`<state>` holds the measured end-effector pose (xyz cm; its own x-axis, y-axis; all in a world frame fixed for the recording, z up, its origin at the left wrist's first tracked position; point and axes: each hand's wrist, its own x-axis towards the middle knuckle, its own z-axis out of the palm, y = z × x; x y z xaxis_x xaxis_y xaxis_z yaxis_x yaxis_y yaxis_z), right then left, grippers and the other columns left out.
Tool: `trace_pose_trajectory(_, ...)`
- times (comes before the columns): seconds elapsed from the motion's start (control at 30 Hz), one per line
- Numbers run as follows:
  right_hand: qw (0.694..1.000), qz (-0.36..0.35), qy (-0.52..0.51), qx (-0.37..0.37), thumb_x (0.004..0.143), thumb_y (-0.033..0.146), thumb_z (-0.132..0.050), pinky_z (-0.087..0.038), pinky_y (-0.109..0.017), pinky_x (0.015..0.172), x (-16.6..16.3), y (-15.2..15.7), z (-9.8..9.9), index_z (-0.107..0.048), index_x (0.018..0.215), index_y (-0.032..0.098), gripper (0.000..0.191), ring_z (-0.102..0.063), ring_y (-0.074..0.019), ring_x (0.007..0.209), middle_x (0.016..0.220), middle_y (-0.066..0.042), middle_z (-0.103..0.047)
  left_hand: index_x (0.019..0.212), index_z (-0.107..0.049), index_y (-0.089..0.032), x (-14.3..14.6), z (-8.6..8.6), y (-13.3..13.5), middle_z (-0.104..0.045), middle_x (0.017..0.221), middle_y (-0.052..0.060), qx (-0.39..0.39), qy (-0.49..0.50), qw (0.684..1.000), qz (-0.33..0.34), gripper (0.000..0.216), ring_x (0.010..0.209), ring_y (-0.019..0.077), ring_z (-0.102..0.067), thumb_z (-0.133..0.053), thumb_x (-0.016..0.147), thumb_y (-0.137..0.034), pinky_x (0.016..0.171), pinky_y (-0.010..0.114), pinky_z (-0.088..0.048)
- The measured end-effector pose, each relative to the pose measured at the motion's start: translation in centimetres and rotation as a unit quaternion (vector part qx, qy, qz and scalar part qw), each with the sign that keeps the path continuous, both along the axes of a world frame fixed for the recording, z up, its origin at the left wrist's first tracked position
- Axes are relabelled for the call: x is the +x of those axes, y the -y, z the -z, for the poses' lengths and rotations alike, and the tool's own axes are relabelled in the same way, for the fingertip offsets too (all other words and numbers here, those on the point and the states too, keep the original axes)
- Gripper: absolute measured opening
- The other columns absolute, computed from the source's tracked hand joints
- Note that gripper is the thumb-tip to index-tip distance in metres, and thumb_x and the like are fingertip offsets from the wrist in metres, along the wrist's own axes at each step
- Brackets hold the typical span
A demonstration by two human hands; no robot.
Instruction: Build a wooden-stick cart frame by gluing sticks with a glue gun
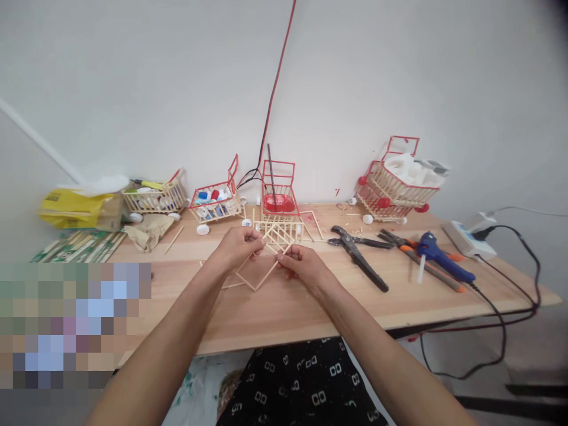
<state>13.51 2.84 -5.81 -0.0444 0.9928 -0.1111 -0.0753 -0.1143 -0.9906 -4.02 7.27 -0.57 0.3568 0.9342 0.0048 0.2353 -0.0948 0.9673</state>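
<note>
Between my two hands, a light wooden stick frame [269, 277] is held tilted above the table, one corner pointing down toward me. My left hand [239, 244] pinches its upper left side. On the opposite side, the fingers of my right hand [302, 265] close on the frame's right edge. Several short cross sticks run through the frame's far part. Just behind it stands a small stick-built cart [279, 163] with red trim and a red tray of paint-like red [278, 203], a dark thin rod leaning in it. Loose stick frames lie partly hidden near my left wrist.
Pruning shears [361, 260], pliers [390, 236] and a blue glue gun [444, 260] lie on the right, by a power strip [465, 236] with cables. More carts [215, 204] stand along the wall. At left are wrapped stick bundles [84, 245] and a yellow bag [75, 207].
</note>
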Motion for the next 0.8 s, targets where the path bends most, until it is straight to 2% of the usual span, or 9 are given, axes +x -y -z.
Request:
trace_pose_trajectory(0.27, 1.000, -0.001, -0.029, -0.012, 0.059, 0.041, -0.080, -0.045, -0.023, 0.052, 0.0, 0.2, 0.0, -0.061, 0.071, 0.017, 0.033, -0.055, -0.0096, 0.053, 0.063, 0.001, -0.063, 0.059, -0.059, -0.015, -0.1, -0.1, -0.2, -0.055, 0.048, -0.002, -0.029, -0.010, 1.000, -0.005, 0.014, 0.045, 0.0095, -0.050, -0.066, 0.063, -0.026, 0.049, 0.022, -0.039)
trace_pose_trajectory(0.53, 0.999, 0.000, -0.030, -0.015, 0.057, 0.042, -0.081, -0.045, -0.022, 0.051, 0.0, 0.3, -0.2, -0.061, 0.069, 0.017, 0.034, -0.054, -0.0089, 0.051, 0.061, 0.002, -0.063, 0.066, -0.066, -0.013, -1.1, -0.5, -0.5, -0.065, 0.061, 0.002, 0.013, -0.055, 0.998, 0.037, 0.020, 0.056, 0.0126, -0.057, -0.067, 0.063, -0.033, 0.055, 0.023, -0.042)
trace_pose_trajectory(0.8, 0.999, -0.011, -0.038, -0.018, 0.062, 0.041, -0.080, -0.046, -0.022, 0.056, 0.3, 0.3, 0.1, -0.064, 0.074, 0.016, 0.032, -0.057, -0.0096, 0.057, 0.066, 0.000, -0.066, 0.073, -0.071, -0.013, -1.6, -1.0, -0.3, -0.069, 0.068, 0.004, 0.017, -0.063, 0.997, 0.038, 0.025, 0.060, 0.0135, -0.059, -0.066, 0.068, -0.037, 0.056, 0.023, -0.043)
